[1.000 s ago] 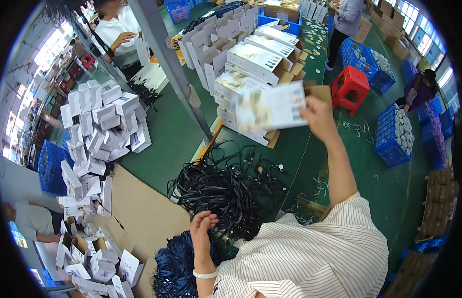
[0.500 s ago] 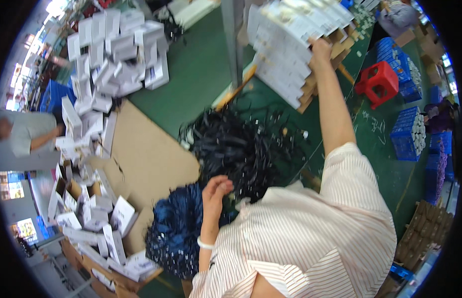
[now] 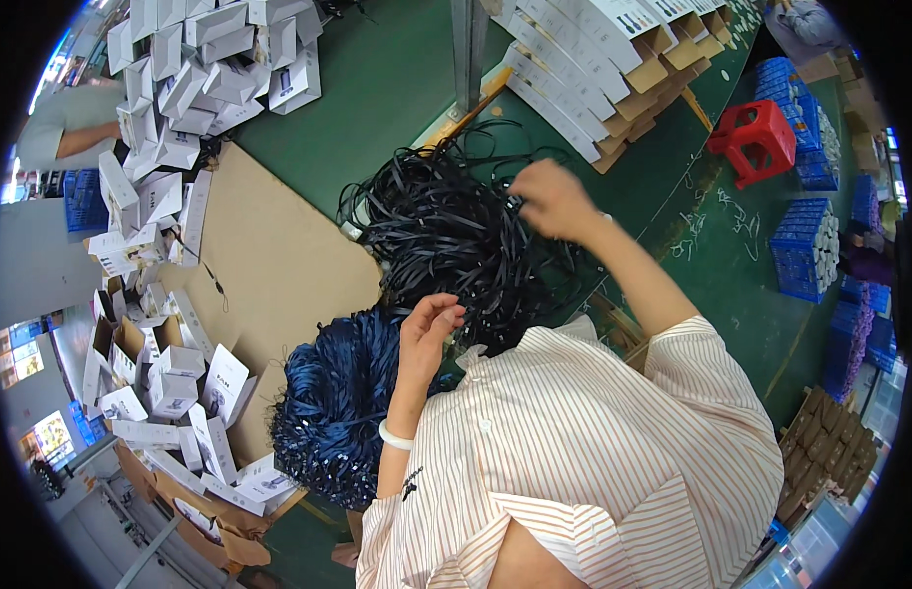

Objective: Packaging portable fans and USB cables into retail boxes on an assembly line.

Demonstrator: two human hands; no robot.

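head view: a loose, tangled pile of flat black straps with small shiny fittings (image 3: pixel 431 231) lies on the green tabletop (image 3: pixel 392 83), ahead of the wearer and between the two hands. it is roughly round, its straps looping several ways, so no single long axis can be told. the right hand (image 3: pixel 557 201) is over the pile's right side and looks the nearer; its fingers are bent and blurred, and whether they grip a strap cannot be told. the left hand (image 3: pixel 429 329) is at the near edge, fingers loosely curled with a narrow gap to the thumb, seemingly empty; contact is unclear. just beside it sits a thick bundle of dark blue straps (image 3: pixel 336 393).

the scattered white cardboard boxes (image 3: pixel 223 383) at left bear short dark lettering and device pictures; the stacked white printed cartons (image 3: pixel 564 74) ahead right carry print too small to read.
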